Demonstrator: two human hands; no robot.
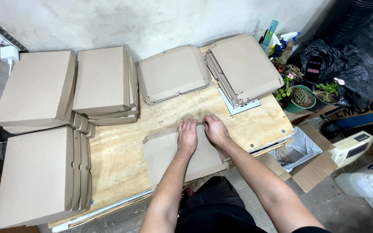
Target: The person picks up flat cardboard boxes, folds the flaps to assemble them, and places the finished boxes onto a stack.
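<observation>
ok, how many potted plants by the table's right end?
3, maybe more hidden: small pink-flowered plant nearest the table, green-potted succulent centre, dark-potted leafy plant against the black plastic bag.
</observation>
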